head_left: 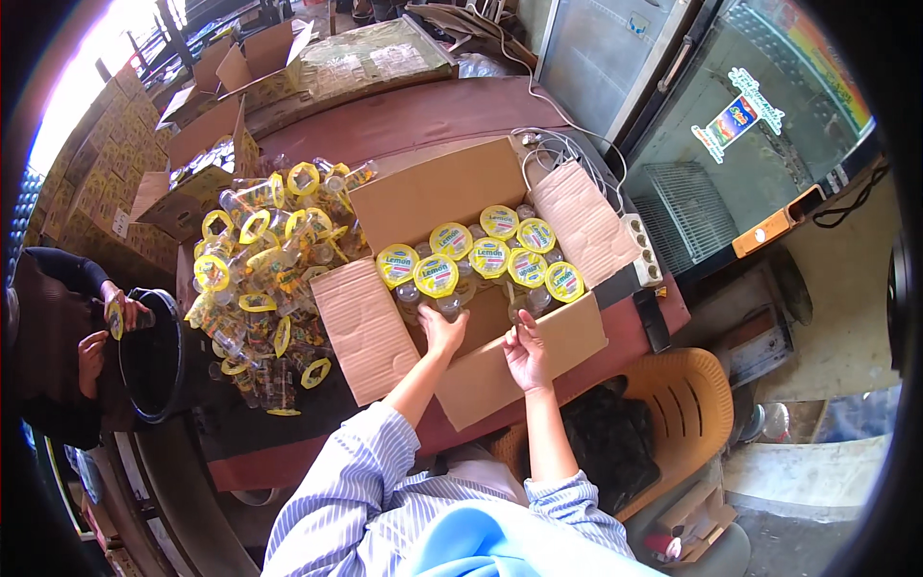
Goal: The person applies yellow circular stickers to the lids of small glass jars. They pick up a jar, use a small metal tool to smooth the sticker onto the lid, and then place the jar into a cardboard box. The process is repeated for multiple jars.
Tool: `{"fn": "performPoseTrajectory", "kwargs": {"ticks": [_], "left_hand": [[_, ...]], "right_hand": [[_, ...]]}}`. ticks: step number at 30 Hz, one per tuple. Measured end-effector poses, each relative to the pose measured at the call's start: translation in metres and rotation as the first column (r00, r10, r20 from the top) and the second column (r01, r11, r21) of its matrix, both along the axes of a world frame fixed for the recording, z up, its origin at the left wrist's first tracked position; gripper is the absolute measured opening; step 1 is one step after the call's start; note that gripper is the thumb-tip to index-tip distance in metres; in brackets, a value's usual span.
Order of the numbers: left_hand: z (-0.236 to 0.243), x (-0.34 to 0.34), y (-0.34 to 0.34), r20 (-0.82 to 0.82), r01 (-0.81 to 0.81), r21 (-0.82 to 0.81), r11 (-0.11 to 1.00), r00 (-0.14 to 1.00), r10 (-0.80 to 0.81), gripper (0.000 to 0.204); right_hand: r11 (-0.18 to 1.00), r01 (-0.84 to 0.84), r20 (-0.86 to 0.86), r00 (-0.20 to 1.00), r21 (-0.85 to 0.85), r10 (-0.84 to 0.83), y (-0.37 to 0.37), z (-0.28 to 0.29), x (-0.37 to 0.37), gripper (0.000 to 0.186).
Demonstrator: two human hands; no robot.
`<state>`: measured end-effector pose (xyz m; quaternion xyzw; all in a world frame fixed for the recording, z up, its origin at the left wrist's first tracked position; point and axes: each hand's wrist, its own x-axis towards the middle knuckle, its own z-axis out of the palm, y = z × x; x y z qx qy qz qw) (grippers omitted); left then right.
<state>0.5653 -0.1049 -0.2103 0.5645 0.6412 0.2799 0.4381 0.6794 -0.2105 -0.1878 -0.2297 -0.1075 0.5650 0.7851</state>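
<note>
So, judging by what I can see from my end, the open carton (437,188) is part-filled: I count 8 yellow-topped containers (489,258) across its back and middle, with clear bottoms of other containers showing between them. Along the near side, brown cardboard shows inside, so I'd call this layer unfinished. I can't tell whether another layer sits beneath. Plenty remains outside, in the loose pile (255,227) of clear, yellow-ringed containers left of the carton.

I have the left hand (443,331) inside the near edge, fingers and thumb partly closed around a clear container (450,305), which it seems to grip. The right hand (527,358) is above the near flap with its fingers loosely curled; I can't tell if it has hold of anything.

Beyond the pile, a smaller carton (212,130) stands open with pale, round-topped pieces in it. At far left, a co-worker's hand (113,298) holds 1 yellow-ringed container over a black bucket (181,358), whose contents are too dark for me to make out.
</note>
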Motion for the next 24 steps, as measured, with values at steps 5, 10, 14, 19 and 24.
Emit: {"fn": "performPoseTrajectory", "kwargs": {"ticks": [5, 10, 14, 19, 24], "left_hand": [[-0.003, 0.007, 0.001, 0.128, -0.060, 0.103, 0.993, 0.991, 0.046, 0.054], [0.003, 0.002, 0.002, 0.059, -0.059, 0.171, 0.983, 0.997, 0.050, 0.048], [-0.002, -0.008, -0.006, 0.153, -0.008, -0.004, 1.000, 0.988, 0.008, 0.047], [0.030, -0.013, -0.019, 0.508, -0.101, -0.274, 0.957, 0.829, 0.233, 0.044], [0.068, -0.038, -0.033, 0.835, 0.025, -0.305, 0.952, 0.487, 0.255, 0.032]], "right_hand": [[1.000, -0.001, -0.021, 1.000, -0.003, 0.001, -0.001, -0.002, 0.002, 0.027], [1.000, -0.010, -0.038, 0.999, 0.029, 0.011, -0.001, 0.003, 0.002, 0.028], [1.000, -0.008, -0.077, 0.997, 0.028, 0.010, -0.001, 0.003, 0.002, 0.029], [0.991, 0.040, -0.170, 0.985, 0.128, -0.018, -0.005, 0.010, 0.005, 0.031], [0.989, 0.129, -0.131, 0.984, 0.067, -0.120, -0.007, 0.022, 0.002, 0.030]]}}
